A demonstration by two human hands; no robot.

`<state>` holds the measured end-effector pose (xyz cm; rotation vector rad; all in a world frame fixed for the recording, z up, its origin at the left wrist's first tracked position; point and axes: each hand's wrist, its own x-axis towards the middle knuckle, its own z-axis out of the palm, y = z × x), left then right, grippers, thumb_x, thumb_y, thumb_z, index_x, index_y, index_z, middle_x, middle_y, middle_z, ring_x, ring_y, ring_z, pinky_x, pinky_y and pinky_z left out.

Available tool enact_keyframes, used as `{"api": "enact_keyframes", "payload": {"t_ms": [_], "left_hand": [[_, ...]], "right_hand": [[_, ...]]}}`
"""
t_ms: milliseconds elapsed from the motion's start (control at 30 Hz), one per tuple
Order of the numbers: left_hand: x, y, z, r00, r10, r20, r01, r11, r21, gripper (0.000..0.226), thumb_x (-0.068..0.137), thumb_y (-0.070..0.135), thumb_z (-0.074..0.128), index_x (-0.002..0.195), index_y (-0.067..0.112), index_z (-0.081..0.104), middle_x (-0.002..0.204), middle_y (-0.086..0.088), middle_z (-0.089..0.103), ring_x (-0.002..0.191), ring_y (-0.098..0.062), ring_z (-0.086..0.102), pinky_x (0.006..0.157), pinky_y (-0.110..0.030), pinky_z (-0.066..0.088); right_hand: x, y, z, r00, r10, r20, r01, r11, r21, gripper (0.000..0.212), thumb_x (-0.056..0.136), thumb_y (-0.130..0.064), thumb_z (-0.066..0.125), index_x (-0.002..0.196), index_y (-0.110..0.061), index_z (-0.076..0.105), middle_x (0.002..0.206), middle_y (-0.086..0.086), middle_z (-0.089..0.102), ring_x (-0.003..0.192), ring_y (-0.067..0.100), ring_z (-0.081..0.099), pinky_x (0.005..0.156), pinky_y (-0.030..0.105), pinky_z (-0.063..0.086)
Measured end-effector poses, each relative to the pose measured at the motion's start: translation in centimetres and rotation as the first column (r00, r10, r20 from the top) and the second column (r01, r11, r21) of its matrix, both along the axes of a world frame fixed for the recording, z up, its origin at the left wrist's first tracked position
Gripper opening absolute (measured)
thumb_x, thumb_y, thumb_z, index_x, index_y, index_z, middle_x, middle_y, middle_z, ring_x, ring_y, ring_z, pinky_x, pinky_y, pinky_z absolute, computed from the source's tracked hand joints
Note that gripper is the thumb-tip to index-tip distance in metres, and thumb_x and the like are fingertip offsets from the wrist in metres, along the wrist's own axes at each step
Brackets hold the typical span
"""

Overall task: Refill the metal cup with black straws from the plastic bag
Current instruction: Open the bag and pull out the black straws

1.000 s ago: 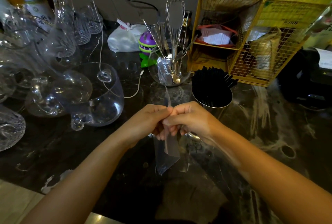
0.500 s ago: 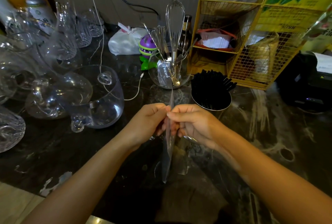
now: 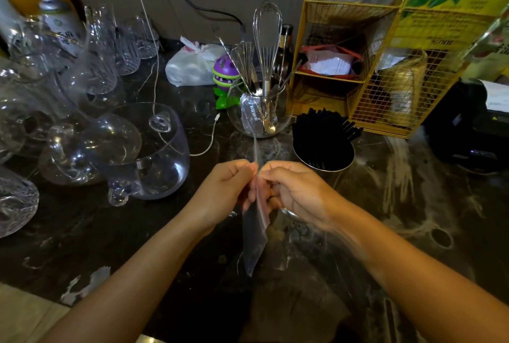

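A clear plastic bag [image 3: 254, 238] hangs flat and narrow between my hands over the dark counter, with no straws showing inside it. My left hand [image 3: 223, 191] and my right hand [image 3: 296, 194] both pinch its upper part, fingertips nearly touching. Behind my right hand stands the metal cup [image 3: 323, 162], packed with black straws [image 3: 321, 133] that lean to the right.
A glass bowl of whisk and spoons [image 3: 260, 111] stands behind the hands. Clear glass jugs and cups [image 3: 115, 150] crowd the left side. A yellow wire rack [image 3: 358, 67] rises at the right, a black device [image 3: 468, 133] beyond it. A white cable [image 3: 205, 147] trails across the counter.
The bag has turned edge-on and now hangs as a thin strip. Both hands stay pinched on its top and have shifted very little.
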<state>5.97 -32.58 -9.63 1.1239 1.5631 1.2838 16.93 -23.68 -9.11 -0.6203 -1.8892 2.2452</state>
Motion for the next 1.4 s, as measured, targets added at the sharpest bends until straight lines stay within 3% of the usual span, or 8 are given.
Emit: {"api": "enact_keyframes", "payload": {"t_ms": [233, 400, 567, 667, 800, 933, 1100, 1400], "left_hand": [[0.2, 0.2, 0.0, 0.998, -0.058, -0.001, 0.058, 0.998, -0.01, 0.044, 0.093, 0.022, 0.03, 0.075, -0.011, 0.053, 0.064, -0.018, 0.052, 0.049, -0.01, 0.047, 0.051, -0.013, 0.042], [0.6, 0.4, 0.4, 0.992, -0.109, 0.064, 0.111, 0.993, -0.031, 0.046, 0.081, 0.043, 0.037, 0.068, 0.004, 0.058, 0.062, -0.014, 0.053, 0.052, -0.016, 0.047, 0.052, -0.018, 0.041], [0.7, 0.7, 0.2, 0.996, -0.084, 0.039, 0.086, 0.995, -0.045, 0.039, 0.085, 0.033, 0.04, 0.066, 0.004, 0.058, 0.053, -0.004, 0.056, 0.047, -0.012, 0.047, 0.046, -0.015, 0.039], [0.6, 0.6, 0.1, 0.996, -0.077, 0.047, 0.079, 0.996, -0.049, 0.039, 0.091, 0.022, 0.035, 0.064, 0.006, 0.058, 0.048, 0.002, 0.058, 0.046, -0.01, 0.046, 0.045, -0.015, 0.038], [0.7, 0.5, 0.3, 0.991, -0.095, 0.094, 0.096, 0.995, -0.014, 0.043, 0.083, 0.031, 0.039, 0.072, -0.008, 0.055, 0.049, 0.002, 0.058, 0.046, -0.011, 0.043, 0.046, -0.014, 0.037], [0.7, 0.6, 0.3, 0.979, -0.099, 0.178, 0.095, 0.995, 0.028, 0.051, 0.079, 0.032, 0.041, 0.074, -0.018, 0.049, 0.049, 0.0, 0.06, 0.042, -0.008, 0.042, 0.046, -0.014, 0.038], [0.4, 0.3, 0.5, 0.926, -0.033, 0.375, 0.016, 0.999, 0.048, 0.032, 0.083, 0.022, 0.048, 0.055, 0.005, 0.049, 0.043, 0.001, 0.046, 0.04, -0.006, 0.04, 0.044, -0.014, 0.04], [-2.9, -0.5, 1.7, 0.979, 0.195, -0.064, -0.197, 0.98, -0.031, 0.035, 0.077, -0.003, 0.051, 0.046, 0.012, 0.045, 0.036, 0.003, 0.049, 0.037, -0.005, 0.042, 0.04, -0.01, 0.038]], "right_hand": [[0.3, 0.4, 0.1, 0.999, 0.026, 0.028, -0.027, 0.998, 0.053, 0.03, 0.086, -0.003, 0.042, 0.06, -0.012, 0.055, 0.062, 0.008, 0.06, 0.076, 0.034, 0.057, 0.051, 0.019, 0.048], [0.4, 0.6, 0.1, 0.996, 0.016, 0.088, -0.029, 0.989, 0.144, 0.028, 0.084, -0.004, 0.047, 0.059, -0.012, 0.055, 0.061, 0.01, 0.06, 0.07, 0.031, 0.058, 0.053, 0.02, 0.048], [0.4, 0.7, 0.1, 0.992, 0.038, 0.122, -0.066, 0.97, 0.233, 0.016, 0.084, -0.005, 0.052, 0.069, -0.003, 0.058, 0.064, 0.012, 0.061, 0.061, 0.02, 0.059, 0.051, 0.017, 0.049], [0.6, 0.8, 0.0, 0.992, 0.046, 0.115, -0.068, 0.978, 0.199, 0.02, 0.084, -0.006, 0.053, 0.064, -0.007, 0.056, 0.062, 0.007, 0.06, 0.059, 0.016, 0.058, 0.05, 0.016, 0.047], [0.7, 0.8, -0.2, 0.998, 0.038, 0.048, -0.042, 0.994, 0.098, 0.028, 0.083, -0.008, 0.055, 0.056, -0.015, 0.057, 0.076, 0.019, 0.058, 0.08, 0.036, 0.058, 0.049, 0.015, 0.043], [0.4, 0.7, -0.6, 0.999, 0.006, -0.034, -0.007, 1.0, -0.006, 0.028, 0.074, -0.015, 0.057, 0.046, -0.022, 0.057, 0.071, 0.017, 0.052, 0.083, 0.039, 0.052, 0.048, 0.016, 0.041], [0.9, 0.7, -0.2, 0.989, -0.102, -0.103, 0.084, 0.982, -0.172, 0.035, 0.081, -0.006, 0.052, 0.047, -0.014, 0.053, 0.048, 0.001, 0.059, 0.05, 0.015, 0.059, 0.043, 0.016, 0.044], [2.3, 1.5, 1.1, 0.96, -0.278, 0.014, 0.27, 0.943, 0.195, 0.037, 0.078, 0.004, 0.049, 0.044, -0.01, 0.044, 0.036, -0.001, 0.045, 0.033, 0.009, 0.047, 0.035, 0.016, 0.032]]}}
